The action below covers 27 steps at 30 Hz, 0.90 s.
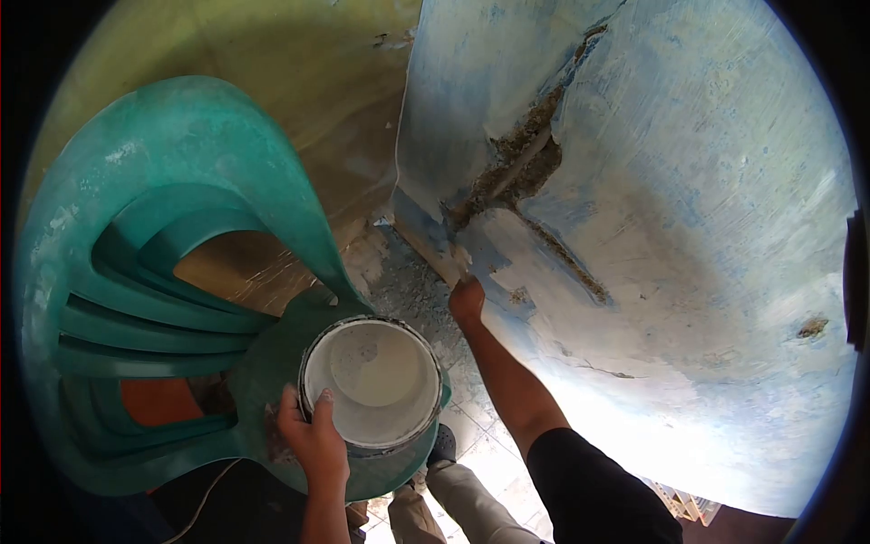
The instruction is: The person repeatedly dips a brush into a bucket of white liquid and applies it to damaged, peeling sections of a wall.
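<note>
Green moulded plastic chair (195, 113); on its seat, round whitish bucket (403, 412). Left hand (321, 449) pinches rim, fingers outside, thumb over. Probably stiff, weighty; rim best hold. Right hand (467, 302) by patchy blue-white wall (698, 190), finger state unclear.

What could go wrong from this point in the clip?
The bucket stands on the seat of the green plastic chair, with only the left hand at its rim; a knock or pull might tip it. The broken edges around the gap in the wall may crumble further or scrape the right hand working below it. Debris on the floor could make footing unsure.
</note>
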{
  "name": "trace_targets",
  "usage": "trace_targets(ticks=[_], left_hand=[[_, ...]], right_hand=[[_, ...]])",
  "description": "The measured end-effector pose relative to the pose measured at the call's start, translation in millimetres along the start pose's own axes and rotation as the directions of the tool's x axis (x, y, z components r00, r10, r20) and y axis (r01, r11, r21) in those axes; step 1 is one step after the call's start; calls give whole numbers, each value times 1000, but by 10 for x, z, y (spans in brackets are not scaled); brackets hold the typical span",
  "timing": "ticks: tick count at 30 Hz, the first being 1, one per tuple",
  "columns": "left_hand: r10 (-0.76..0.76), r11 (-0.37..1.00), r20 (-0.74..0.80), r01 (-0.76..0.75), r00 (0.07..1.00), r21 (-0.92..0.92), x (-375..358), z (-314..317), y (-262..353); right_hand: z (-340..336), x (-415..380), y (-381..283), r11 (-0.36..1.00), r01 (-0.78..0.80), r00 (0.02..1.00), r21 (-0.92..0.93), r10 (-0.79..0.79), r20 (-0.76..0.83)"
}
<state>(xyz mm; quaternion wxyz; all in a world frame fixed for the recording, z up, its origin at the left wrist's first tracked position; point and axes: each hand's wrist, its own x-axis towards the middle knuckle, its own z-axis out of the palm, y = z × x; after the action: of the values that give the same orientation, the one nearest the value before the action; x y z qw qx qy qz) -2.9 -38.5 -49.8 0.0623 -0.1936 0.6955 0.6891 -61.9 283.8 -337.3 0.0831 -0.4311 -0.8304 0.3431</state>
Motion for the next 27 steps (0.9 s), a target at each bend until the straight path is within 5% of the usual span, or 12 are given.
trace_targets(ticks=[2, 4, 7, 9, 12, 15, 18, 21, 24, 27], left_hand=[[-16, 999, 31, 15, 999, 48, 38, -17, -18], [3, 1000, -20, -2, 1000, 26, 0, 56, 21], [12, 1000, -51, -11, 999, 19, 13, 33, -31], [6, 1000, -27, -5, 1000, 27, 36, 3, -73], [35, 998, 9, -35, 999, 45, 47, -5, -85], [10, 999, 5, -11, 1000, 31, 20, 29, -61], [34, 999, -76, -32, 997, 35, 13, 56, -61], [42, 998, -40, -40, 998, 54, 22, 29, -75], [63, 996, -27, -62, 998, 58, 41, 18, -111], [54, 997, -22, -53, 998, 52, 36, 6, -126]], right_hand=[[-60, -272, -98, 982, 172, 982, -80, -178, -67], [-116, -414, -181, 985, 174, 980, -20, -175, -94], [-79, -352, -135, 998, 51, 998, 26, -49, -50], [13, -40, -29, 979, -195, 980, 65, 191, 55], [-6, 142, -63, 949, -239, 970, 204, 243, 8], [-198, -174, -293, 1000, -18, 992, 16, 20, -122], [-247, -499, -286, 988, 93, 990, 119, -80, -114], [-94, -407, -142, 998, -58, 997, 34, 56, 56], [-24, -128, 27, 976, -203, 978, 80, 198, 66], [-245, -103, -143, 987, -139, 987, 75, 144, -74]])
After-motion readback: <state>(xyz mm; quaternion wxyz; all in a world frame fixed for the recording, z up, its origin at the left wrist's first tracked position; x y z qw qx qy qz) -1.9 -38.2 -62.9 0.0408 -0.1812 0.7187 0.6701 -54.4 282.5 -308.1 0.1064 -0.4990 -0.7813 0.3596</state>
